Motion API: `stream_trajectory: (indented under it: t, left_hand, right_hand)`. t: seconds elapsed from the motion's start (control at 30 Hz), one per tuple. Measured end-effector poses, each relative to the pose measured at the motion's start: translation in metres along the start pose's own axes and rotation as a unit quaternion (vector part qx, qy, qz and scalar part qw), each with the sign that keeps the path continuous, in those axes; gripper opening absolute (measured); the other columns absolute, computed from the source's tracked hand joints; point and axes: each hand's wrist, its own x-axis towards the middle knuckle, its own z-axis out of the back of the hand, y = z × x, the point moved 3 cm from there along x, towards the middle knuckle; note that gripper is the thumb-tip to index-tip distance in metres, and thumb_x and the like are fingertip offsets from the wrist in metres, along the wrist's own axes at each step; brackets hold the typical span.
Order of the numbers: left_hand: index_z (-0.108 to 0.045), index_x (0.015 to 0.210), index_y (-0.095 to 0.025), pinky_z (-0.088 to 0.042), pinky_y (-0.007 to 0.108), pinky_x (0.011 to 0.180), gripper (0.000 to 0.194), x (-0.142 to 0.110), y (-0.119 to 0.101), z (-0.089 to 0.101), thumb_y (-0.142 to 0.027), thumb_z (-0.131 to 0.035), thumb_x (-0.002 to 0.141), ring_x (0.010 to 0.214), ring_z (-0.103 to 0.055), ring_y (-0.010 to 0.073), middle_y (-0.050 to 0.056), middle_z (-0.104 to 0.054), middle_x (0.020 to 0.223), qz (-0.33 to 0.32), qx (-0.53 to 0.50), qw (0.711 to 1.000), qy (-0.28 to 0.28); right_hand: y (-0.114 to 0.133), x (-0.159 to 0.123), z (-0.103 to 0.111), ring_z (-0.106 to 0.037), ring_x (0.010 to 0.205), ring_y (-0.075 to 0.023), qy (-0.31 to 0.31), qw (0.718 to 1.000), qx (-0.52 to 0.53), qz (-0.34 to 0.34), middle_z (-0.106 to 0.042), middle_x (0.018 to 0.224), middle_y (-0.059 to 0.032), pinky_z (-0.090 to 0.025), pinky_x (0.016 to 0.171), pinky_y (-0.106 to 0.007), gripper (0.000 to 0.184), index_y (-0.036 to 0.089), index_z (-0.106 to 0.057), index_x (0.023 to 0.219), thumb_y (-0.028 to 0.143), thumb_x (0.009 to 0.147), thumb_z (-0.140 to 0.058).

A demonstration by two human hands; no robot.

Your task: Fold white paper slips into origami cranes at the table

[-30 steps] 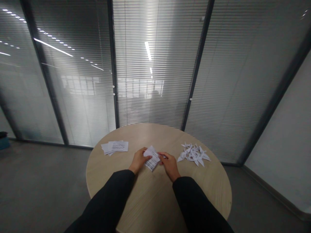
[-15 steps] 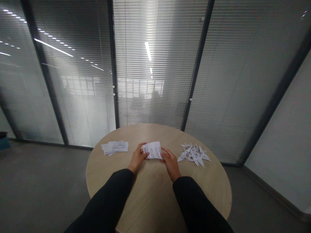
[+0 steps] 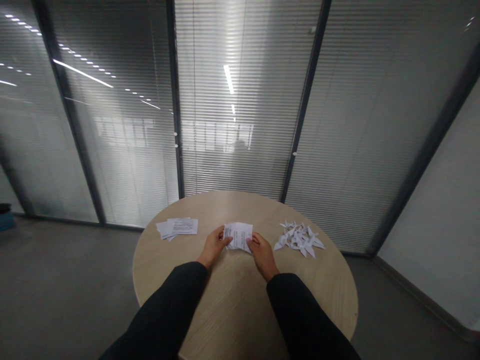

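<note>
Left hand (image 3: 214,246) and right hand (image 3: 263,255) pinch printed sheet (image 3: 238,236) at center; folded paper cranes (image 3: 299,239) piled right, loose sheets (image 3: 177,226) left.

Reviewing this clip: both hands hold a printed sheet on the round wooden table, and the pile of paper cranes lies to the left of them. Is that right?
No: the pile of paper cranes lies to the right of the hands, not the left, as the head view shows. The rest stands: the left hand and right hand hold the printed sheet on the round wooden table.
</note>
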Motion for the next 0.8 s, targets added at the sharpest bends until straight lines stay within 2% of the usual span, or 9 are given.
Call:
stream_trajectory:
  t: [0.13,0.3,0.5,0.57,0.67,0.73,0.8]
  left_hand:
    - [-0.066,0.085,-0.012,-0.048,0.03,0.07,0.033,-0.001,-0.004,-0.001,-0.026,-0.075,0.056,0.074,-0.063,0.0195,0.008,-0.07,0.08,0.026,-0.044,0.999,0.011]
    - [-0.068,0.076,-0.011,-0.045,0.025,0.065,0.025,-0.005,-0.009,-0.002,-0.022,-0.074,0.055,0.064,-0.061,0.0151,0.006,-0.069,0.069,0.071,-0.103,0.992,0.01]
    - [-0.069,0.076,-0.011,-0.045,0.024,0.066,0.019,-0.009,-0.014,-0.002,-0.017,-0.064,0.06,0.068,-0.061,0.0152,0.008,-0.068,0.074,0.131,-0.147,0.98,0.005]
    - [-0.069,0.079,-0.01,-0.047,0.027,0.069,0.022,-0.011,-0.017,-0.003,-0.023,-0.06,0.065,0.074,-0.062,0.0177,0.011,-0.069,0.082,0.152,-0.176,0.972,0.018]
    - [-0.068,0.085,-0.01,-0.05,0.032,0.068,0.035,-0.015,-0.022,-0.005,-0.04,-0.055,0.073,0.079,-0.063,0.0217,0.014,-0.068,0.09,0.188,-0.204,0.96,0.035]
    - [-0.067,0.084,-0.01,-0.05,0.032,0.065,0.042,-0.018,-0.023,-0.007,-0.048,-0.058,0.072,0.076,-0.062,0.0209,0.013,-0.067,0.085,0.192,-0.165,0.967,0.026]
    - [-0.068,0.084,-0.009,-0.048,0.028,0.061,0.044,-0.019,-0.023,-0.01,-0.049,-0.066,0.067,0.068,-0.059,0.0174,0.01,-0.066,0.078,0.164,-0.109,0.979,0.057]
  right_hand:
    - [-0.001,0.001,0.002,-0.066,0.084,-0.0246,-0.003,1.0,0.006,0.005,-0.07,0.091,-0.0094,-0.052,0.074,-0.036,0.025,0.018,-0.065,0.088,0.036,0.072,-0.06]
    - [0.0,0.0,0.005,-0.066,0.078,-0.0234,-0.021,0.998,0.056,-0.027,-0.071,0.083,-0.0064,-0.05,0.068,-0.033,0.022,0.018,-0.068,0.085,0.03,0.067,-0.061]
    - [0.001,-0.001,0.005,-0.064,0.073,-0.0209,-0.029,0.994,0.09,-0.05,-0.069,0.078,-0.0018,-0.05,0.063,-0.03,0.024,0.02,-0.068,0.081,0.022,0.061,-0.055]
    - [0.004,-0.001,0.005,-0.063,0.073,-0.0202,-0.027,0.996,0.08,-0.039,-0.068,0.078,-0.0013,-0.05,0.062,-0.03,0.023,0.021,-0.067,0.079,0.023,0.062,-0.053]
    - [0.009,-0.002,0.006,-0.062,0.074,-0.0196,-0.023,1.0,0.017,0.002,-0.068,0.077,-0.0014,-0.049,0.065,-0.03,0.023,0.021,-0.068,0.077,0.022,0.064,-0.049]
    - [0.013,-0.003,0.006,-0.062,0.076,-0.0199,-0.013,0.999,-0.034,0.038,-0.069,0.079,-0.0022,-0.047,0.069,-0.031,0.026,0.021,-0.069,0.077,0.021,0.066,-0.046]
    - [0.016,-0.003,0.006,-0.062,0.08,-0.0203,-0.001,0.996,-0.064,0.066,-0.07,0.083,-0.003,-0.046,0.074,-0.032,0.028,0.021,-0.07,0.079,0.021,0.07,-0.043]
